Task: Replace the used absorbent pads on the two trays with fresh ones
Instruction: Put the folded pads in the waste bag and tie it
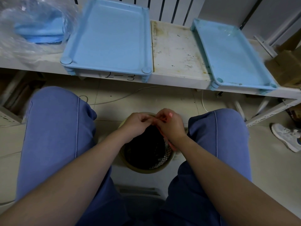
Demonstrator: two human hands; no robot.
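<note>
- Head view: left tray (110,38) and right tray (231,53) sat bare on the shelf (175,46), so the used ones looked gone.
- Fresh pads (40,31) were bagged beside the left tray, none laid yet.
- Left hand (136,123) and right hand (169,123) fingers pinched an orange strip (171,145) over the bin (146,169).

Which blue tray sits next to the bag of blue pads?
The left light blue plastic tray: the clear plastic bag of folded blue pads lies beside it. The right tray stands beyond the stained white board.
</note>
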